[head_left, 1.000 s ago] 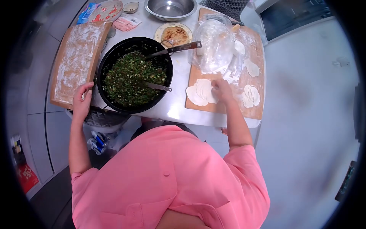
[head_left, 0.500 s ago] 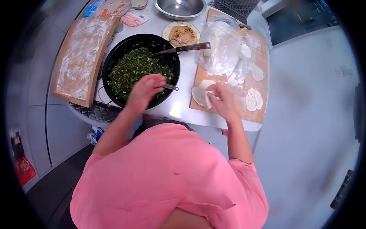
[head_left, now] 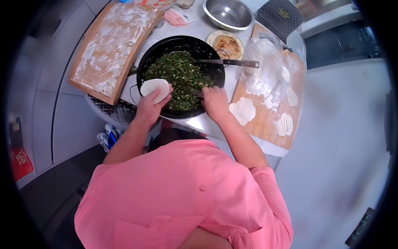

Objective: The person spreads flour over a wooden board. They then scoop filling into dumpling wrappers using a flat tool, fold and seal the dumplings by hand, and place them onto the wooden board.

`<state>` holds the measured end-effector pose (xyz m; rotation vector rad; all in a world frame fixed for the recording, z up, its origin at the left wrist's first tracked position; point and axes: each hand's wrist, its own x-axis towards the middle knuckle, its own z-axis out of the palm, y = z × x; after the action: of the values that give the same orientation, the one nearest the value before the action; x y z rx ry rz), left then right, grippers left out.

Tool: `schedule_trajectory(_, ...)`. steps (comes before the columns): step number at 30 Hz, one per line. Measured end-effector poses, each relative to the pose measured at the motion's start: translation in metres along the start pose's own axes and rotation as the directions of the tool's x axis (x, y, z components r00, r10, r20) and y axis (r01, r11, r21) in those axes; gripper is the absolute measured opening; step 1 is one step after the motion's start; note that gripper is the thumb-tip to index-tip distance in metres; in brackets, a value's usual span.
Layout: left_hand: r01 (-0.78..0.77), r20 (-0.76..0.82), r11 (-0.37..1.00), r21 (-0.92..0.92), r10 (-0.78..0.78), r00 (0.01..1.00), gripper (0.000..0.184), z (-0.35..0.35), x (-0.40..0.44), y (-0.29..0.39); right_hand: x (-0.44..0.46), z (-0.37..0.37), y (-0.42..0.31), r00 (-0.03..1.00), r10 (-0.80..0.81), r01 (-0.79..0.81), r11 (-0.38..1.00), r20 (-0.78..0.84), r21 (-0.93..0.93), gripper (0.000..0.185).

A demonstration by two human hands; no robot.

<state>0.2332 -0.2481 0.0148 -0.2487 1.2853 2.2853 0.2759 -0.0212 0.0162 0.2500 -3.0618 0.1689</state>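
Note:
My left hand (head_left: 154, 103) holds a round white dough wrapper (head_left: 154, 89) on its fingers, above the near left rim of a black pan (head_left: 222, 79). Chopped green filling (head_left: 174, 72) is heaped in the pan. At the pan's right side, my right hand (head_left: 215, 101) is closed on a flat metal utensil (head_left: 198, 93). Its far end is sunk in the filling, so its kind is hidden. A second utensil with a long dark handle (head_left: 240, 63) leans over the pan's right rim. Just right of my right hand lies a stack of dough wrappers (head_left: 243, 111).
On the right, a wooden board (head_left: 265, 126) carries more wrappers (head_left: 285, 124) and a clear plastic bag (head_left: 261, 68). A floury board (head_left: 112, 50) stands left of the pan. Behind are a plate with a browned flatbread (head_left: 226, 45) and a steel bowl (head_left: 229, 14).
A wrapper has passed from my right hand at the stack to my left hand. My right hand has moved left and gripped the utensil in the pan. The view has shifted.

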Motion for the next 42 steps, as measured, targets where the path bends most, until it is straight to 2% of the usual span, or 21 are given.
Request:
schedule_trajectory(2,-0.094,-0.041,0.981,0.168,0.102,0.994,0.035,-0.017,-0.006,0.015,0.004,0.005,-0.003,0.995,-0.011,0.023,0.991,0.096,-0.13,0.011)
schedule_trajectory(4,-0.13,-0.042,0.982,0.134,0.137,0.99,0.036,-0.032,-0.004,0.022,0.007,0.001,-0.004,0.996,-0.045,0.055,0.991,0.081,-0.123,0.011)
schedule_trajectory(5,-0.094,-0.176,0.993,0.072,0.106,0.979,0.038,-0.033,-0.004,0.024,0.008,-0.002,-0.004,0.992,-0.038,0.05,0.994,0.118,-0.097,0.01)
schedule_trajectory(6,-0.099,-0.182,0.993,0.069,0.11,0.977,0.038,-0.035,-0.004,0.028,0.009,-0.006,-0.003,0.987,-0.031,0.042,0.997,0.155,-0.07,0.009)
schedule_trajectory(8,-0.188,-0.077,0.956,0.223,0.21,0.975,0.043,-0.038,-0.005,0.037,0.009,-0.017,-0.001,0.991,-0.065,0.07,0.997,0.119,-0.038,0.01)
schedule_trajectory(10,-0.144,-0.071,0.977,0.156,0.156,0.985,0.043,-0.032,-0.011,0.049,0.011,-0.027,-0.002,0.969,0.118,-0.137,0.988,0.217,0.077,0.013)
schedule_trajectory(11,-0.095,-0.058,0.991,0.091,0.1,0.993,0.043,-0.03,-0.013,0.053,0.013,-0.027,-0.001,0.973,0.17,-0.196,0.967,0.158,0.163,0.016)
schedule_trajectory(14,-0.121,-0.065,0.985,0.12,0.13,0.989,0.038,-0.037,-0.012,0.034,0.027,-0.009,-0.004,0.951,0.276,-0.3,0.93,0.136,0.211,0.016)
schedule_trajectory(19,-0.176,-0.066,0.966,0.19,0.192,0.979,0.03,-0.048,-0.007,0.009,0.04,0.037,-0.015,0.951,0.28,-0.308,0.859,0.13,0.409,0.021)
schedule_trajectory(21,-0.095,-0.094,0.983,0.16,0.111,0.989,0.03,-0.044,-0.008,0.008,0.044,0.05,-0.013,0.901,0.323,-0.434,0.643,0.289,0.632,0.022)
schedule_trajectory(22,-0.054,-0.108,0.988,0.142,0.07,0.992,0.03,-0.041,-0.008,0.007,0.044,0.05,-0.014,0.9,0.324,-0.435,0.642,0.291,0.631,0.022)
schedule_trajectory(24,0.025,-0.134,0.994,0.106,-0.011,0.991,0.03,-0.035,-0.007,0.005,0.046,0.046,-0.015,0.815,0.358,-0.576,0.406,0.456,0.709,0.022)
schedule_trajectory(25,0.063,-0.146,0.994,0.087,-0.05,0.988,0.031,-0.033,-0.007,0.004,0.046,0.044,-0.016,0.815,0.357,-0.575,0.407,0.456,0.709,0.022)
schedule_trajectory(27,-0.02,-0.093,0.997,0.077,0.027,0.995,0.032,-0.031,-0.007,-0.004,0.046,0.041,-0.018,0.815,0.316,-0.568,0.263,0.486,0.78,0.021)
schedule_trajectory(30,-0.121,-0.024,0.99,0.075,0.123,0.992,0.033,-0.024,-0.003,-0.011,0.042,0.041,-0.016,0.824,0.284,-0.551,0.201,0.49,0.81,0.021)
schedule_trajectory(36,0.0,-0.074,0.998,0.055,0.004,0.997,0.035,-0.011,0.027,-0.023,0.035,0.022,-0.015,0.849,0.226,-0.512,0.126,0.478,0.85,0.022)
schedule_trajectory(37,0.019,-0.088,0.999,0.029,-0.016,0.996,0.036,-0.009,0.034,-0.026,0.033,0.018,-0.017,0.85,0.224,-0.51,0.125,0.476,0.851,0.022)
schedule_trajectory(39,0.054,-0.112,0.997,-0.05,-0.059,0.992,0.036,-0.005,0.045,-0.029,0.029,0.01,-0.021,0.893,0.241,-0.445,0.343,0.38,0.827,0.022)
schedule_trajectory(40,0.08,-0.114,0.99,-0.119,-0.094,0.989,0.037,-0.002,0.049,-0.029,0.026,0.001,-0.027,0.894,0.239,-0.443,0.343,0.379,0.828,0.022)
schedule_trajectory(41,0.106,-0.109,0.975,-0.194,-0.129,0.986,0.037,0.001,0.052,-0.026,0.023,-0.009,-0.035,0.96,0.243,-0.268,0.629,0.143,0.73,0.022)
schedule_trajectory(42,0.143,-0.092,0.942,-0.303,-0.178,0.98,0.038,0.006,0.051,-0.018,0.02,-0.014,-0.039,0.982,0.166,-0.096,0.849,-0.09,0.52,0.023)
